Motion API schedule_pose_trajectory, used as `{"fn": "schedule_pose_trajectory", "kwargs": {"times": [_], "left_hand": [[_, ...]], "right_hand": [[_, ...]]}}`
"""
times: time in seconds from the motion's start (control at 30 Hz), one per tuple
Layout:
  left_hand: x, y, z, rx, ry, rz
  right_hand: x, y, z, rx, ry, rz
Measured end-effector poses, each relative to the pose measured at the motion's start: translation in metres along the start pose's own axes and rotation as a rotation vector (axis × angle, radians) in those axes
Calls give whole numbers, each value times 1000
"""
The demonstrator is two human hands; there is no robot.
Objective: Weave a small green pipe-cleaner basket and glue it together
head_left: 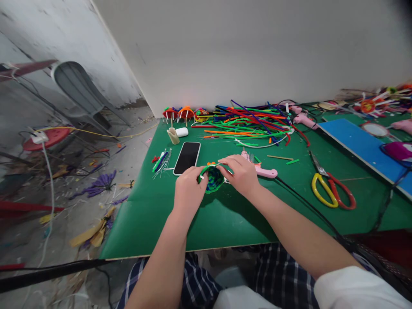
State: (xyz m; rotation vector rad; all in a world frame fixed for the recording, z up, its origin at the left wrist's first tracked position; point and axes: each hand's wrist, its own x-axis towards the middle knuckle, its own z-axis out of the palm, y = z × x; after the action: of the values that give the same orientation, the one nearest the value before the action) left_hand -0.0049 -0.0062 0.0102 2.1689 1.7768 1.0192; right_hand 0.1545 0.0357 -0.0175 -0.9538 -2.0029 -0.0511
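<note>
The left hand (190, 186) grips the near-left rim of a small round green-and-blue coiled craft piece (214, 181), thumb set against its inner side. The right hand (240, 174) pinches at the upper right of its rim, thumb and fingers close together. The piece is held tilted over the front part of the green tabletop (141, 227), its patterned hollow facing the wearer. Just beyond the left hand lies a smartphone (187, 158), dark screen up. A pink glue gun (267, 172) rests partly hidden behind the right hand, its black cord running toward the near edge. Farther right lie scissors (331, 189) with one yellow and one red handle; pipe cleaners (244, 122) are heaped along the back.
</note>
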Motion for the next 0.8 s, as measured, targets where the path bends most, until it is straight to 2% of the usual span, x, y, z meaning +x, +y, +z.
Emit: {"fn": "schedule_pose_trajectory", "kwargs": {"times": [0.27, 0.5, 0.8], "left_hand": [[0, -3, 3, -45, -6, -19], [-1, 1, 2, -89, -27, -117], [0, 2, 7, -105, -17, -93]], "right_hand": [[3, -6, -1, 73, -101, 104], [1, -6, 1, 160, -131, 180], [0, -7, 2, 158, -168, 230]]}}
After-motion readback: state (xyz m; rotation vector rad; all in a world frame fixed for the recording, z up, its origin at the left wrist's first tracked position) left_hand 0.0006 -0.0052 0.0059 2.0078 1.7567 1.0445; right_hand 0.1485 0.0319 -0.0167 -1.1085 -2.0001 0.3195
